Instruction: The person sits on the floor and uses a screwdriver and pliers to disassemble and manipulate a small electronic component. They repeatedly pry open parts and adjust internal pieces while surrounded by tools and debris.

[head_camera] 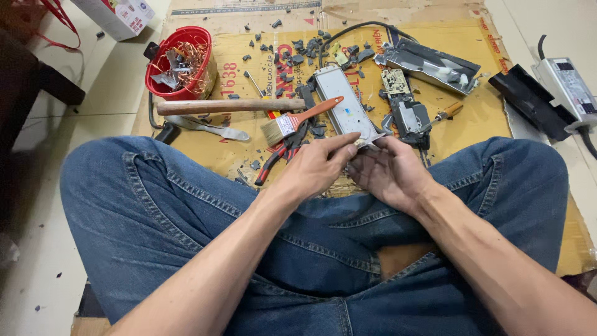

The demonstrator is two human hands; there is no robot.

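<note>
Head cam looking down at someone sitting cross-legged on the floor, cardboard sheet (472,118) spread out in front.

Going left to right: red bowl (180,62) of copper wire scraps at about 10 o'clock, then a hammer (230,106) lying flat with its wooden handle pointing right, then a paintbrush (298,120) and red-handled pliers (280,158) right next to the left hand (317,168). That hand's fingers are pinched shut on a small pale piece (360,143) at its tip. The right hand (388,171) meets it from the other side, fingers curled around the same bit; can't tell how firmly. The piece sits dead centre, just above the knees, touching the near end of a long grey metal case (342,102). Further right there's a circuit board (395,81) and a screwdriver (449,112).

What I'd worry about: that case edge looks like sharp sheet metal, and bare fingers are right on it, so one slip could mean a cut. Broken black plastic bits (305,46) lie all over at 12 o'clock, easy to kneel on. A tiny part could also drop into the jeans' folds and vanish.
</note>
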